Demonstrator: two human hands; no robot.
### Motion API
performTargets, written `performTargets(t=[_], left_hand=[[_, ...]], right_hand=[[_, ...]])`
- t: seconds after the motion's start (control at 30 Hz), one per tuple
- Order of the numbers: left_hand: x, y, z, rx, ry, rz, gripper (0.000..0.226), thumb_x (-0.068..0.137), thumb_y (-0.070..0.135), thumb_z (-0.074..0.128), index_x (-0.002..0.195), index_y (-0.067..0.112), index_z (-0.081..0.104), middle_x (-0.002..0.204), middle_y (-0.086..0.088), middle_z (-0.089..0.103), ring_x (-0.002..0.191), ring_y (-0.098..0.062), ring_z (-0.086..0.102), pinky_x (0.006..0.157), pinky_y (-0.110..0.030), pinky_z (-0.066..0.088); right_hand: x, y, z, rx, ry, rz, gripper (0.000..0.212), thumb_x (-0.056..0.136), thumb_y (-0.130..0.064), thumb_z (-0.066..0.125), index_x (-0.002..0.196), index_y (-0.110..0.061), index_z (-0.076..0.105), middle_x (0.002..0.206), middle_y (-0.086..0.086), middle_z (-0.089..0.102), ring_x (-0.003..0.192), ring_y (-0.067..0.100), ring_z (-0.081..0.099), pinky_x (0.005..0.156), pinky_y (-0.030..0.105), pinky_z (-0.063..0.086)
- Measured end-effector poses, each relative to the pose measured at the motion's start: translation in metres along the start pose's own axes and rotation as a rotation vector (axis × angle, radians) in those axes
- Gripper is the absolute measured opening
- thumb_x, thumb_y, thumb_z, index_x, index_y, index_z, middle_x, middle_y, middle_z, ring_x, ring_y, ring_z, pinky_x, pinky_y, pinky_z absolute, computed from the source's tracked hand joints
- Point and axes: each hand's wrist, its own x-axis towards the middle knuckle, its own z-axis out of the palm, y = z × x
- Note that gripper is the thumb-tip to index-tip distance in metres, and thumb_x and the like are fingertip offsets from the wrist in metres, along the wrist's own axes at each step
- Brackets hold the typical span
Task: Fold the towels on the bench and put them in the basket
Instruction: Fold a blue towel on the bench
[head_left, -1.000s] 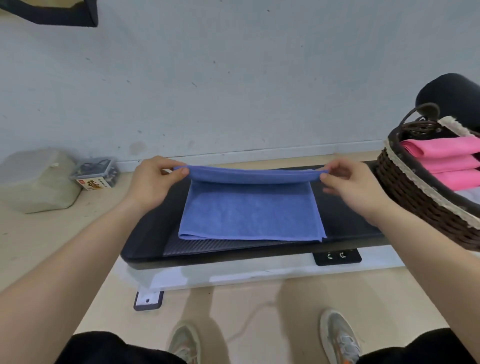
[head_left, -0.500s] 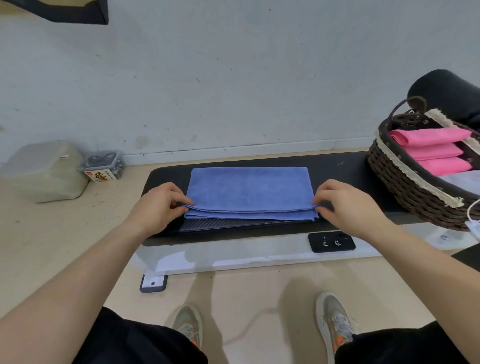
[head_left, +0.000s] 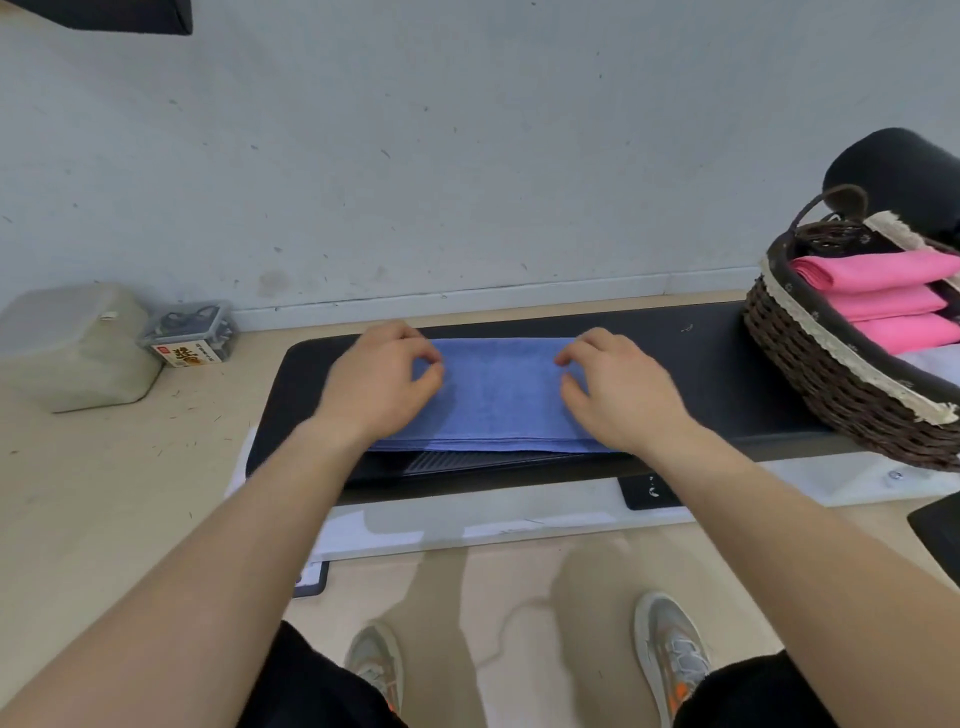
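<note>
Two palms: resting down on the towel (head_left: 498, 395)
Left hand (head_left: 382, 376): fingers curling loosely, tips touching it
Right hand (head_left: 618, 387): doing likewise

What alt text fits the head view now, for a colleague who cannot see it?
Left hand and right hand lie loosely curled on a folded blue towel on a black padded bench; whether they pinch it is unclear. A dark wicker basket with folded pink towels stands on the bench's right end.
</note>
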Motion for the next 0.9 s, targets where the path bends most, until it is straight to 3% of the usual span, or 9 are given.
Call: performTargets(t=[0.07, 0.13, 0.27, 0.43, 0.6, 0.67, 0.73, 0.83, 0.9], left_hand=[[0.014, 0.016, 0.023, 0.027, -0.051, 0.037, 0.036, 0.098, 0.039, 0.048, 0.13, 0.027, 0.062, 0.143, 0.005, 0.051, 0.134, -0.017, 0.042, 0.108, -0.038, 0.04], [0.024, 0.025, 0.044, 0.094, -0.144, 0.065, 0.046, 0.102, 0.038, 0.041, 0.146, 0.023, 0.046, 0.159, 0.001, 0.034, 0.148, -0.02, 0.025, 0.119, -0.041, 0.025], [0.029, 0.02, 0.064, 0.195, -0.285, 0.065, 0.058, 0.105, 0.049, 0.024, 0.158, 0.029, 0.014, 0.167, 0.003, 0.007, 0.154, -0.018, 0.001, 0.122, -0.044, 0.004], [0.018, -0.011, 0.06, 0.216, -0.317, -0.052, 0.071, 0.097, 0.067, 0.016, 0.158, 0.036, -0.002, 0.167, 0.003, -0.01, 0.153, -0.016, -0.011, 0.124, -0.044, -0.005], [0.0, -0.014, 0.053, 0.22, -0.316, -0.124, 0.076, 0.095, 0.07, 0.011, 0.158, 0.032, -0.009, 0.166, -0.003, -0.016, 0.153, -0.02, -0.014, 0.124, -0.044, -0.004], [-0.013, -0.011, 0.051, 0.2, -0.324, -0.113, 0.075, 0.097, 0.068, 0.014, 0.158, 0.03, -0.008, 0.166, -0.002, -0.016, 0.152, -0.02, -0.015, 0.124, -0.042, -0.004], [-0.022, -0.012, 0.047, 0.105, -0.296, -0.099, 0.068, 0.101, 0.059, 0.023, 0.159, 0.029, 0.004, 0.167, 0.001, -0.007, 0.153, -0.019, -0.009, 0.124, -0.039, 0.002], [-0.026, -0.021, 0.034, -0.111, -0.079, -0.175, 0.049, 0.103, 0.032, 0.045, 0.151, 0.025, 0.037, 0.161, 0.002, 0.026, 0.149, -0.022, 0.022, 0.118, -0.038, 0.026], [-0.024, -0.024, 0.025, -0.121, 0.024, -0.295, 0.049, 0.097, 0.029, 0.057, 0.144, 0.022, 0.044, 0.149, -0.004, 0.042, 0.135, -0.027, 0.042, 0.106, -0.041, 0.041]], right_hand=[[0.015, -0.018, 0.015, 0.036, -0.079, 0.005, 0.05, 0.098, -0.034, 0.045, 0.145, -0.017, 0.046, 0.151, 0.001, 0.041, 0.134, 0.025, 0.042, 0.103, 0.04, 0.042], [0.027, -0.029, 0.033, 0.025, -0.167, 0.011, 0.064, 0.101, -0.042, 0.038, 0.156, -0.013, 0.025, 0.164, 0.006, 0.02, 0.149, 0.025, 0.021, 0.119, 0.041, 0.025], [0.033, -0.028, 0.059, -0.062, -0.304, 0.032, 0.074, 0.102, -0.057, 0.021, 0.16, -0.015, 0.0, 0.167, 0.003, -0.008, 0.154, 0.02, -0.007, 0.124, 0.044, -0.001], [0.023, 0.0, 0.057, -0.118, -0.339, 0.084, 0.082, 0.094, -0.071, 0.013, 0.159, -0.025, -0.009, 0.165, 0.0, -0.019, 0.152, 0.016, -0.015, 0.123, 0.046, -0.008], [0.007, 0.018, 0.049, -0.138, -0.338, 0.11, 0.083, 0.092, -0.074, 0.008, 0.158, -0.027, -0.014, 0.165, 0.0, -0.021, 0.152, 0.016, -0.018, 0.124, 0.044, -0.005], [0.0, 0.019, 0.046, -0.134, -0.358, 0.105, 0.083, 0.093, -0.073, 0.009, 0.157, -0.027, -0.014, 0.164, 0.0, -0.022, 0.152, 0.016, -0.019, 0.124, 0.044, -0.005], [-0.007, 0.019, 0.042, -0.138, -0.379, 0.098, 0.082, 0.094, -0.071, 0.011, 0.158, -0.026, -0.013, 0.165, 0.001, -0.021, 0.152, 0.017, -0.018, 0.124, 0.045, -0.006], [-0.01, 0.017, 0.031, -0.164, -0.362, 0.034, 0.076, 0.098, -0.065, 0.018, 0.16, -0.024, -0.001, 0.167, -0.001, -0.012, 0.154, 0.02, -0.009, 0.124, 0.047, -0.002], [-0.008, 0.013, 0.022, -0.148, -0.323, -0.061, 0.066, 0.101, -0.058, 0.026, 0.159, -0.026, 0.016, 0.167, -0.004, 0.0, 0.154, 0.02, 0.002, 0.124, 0.045, 0.005]])
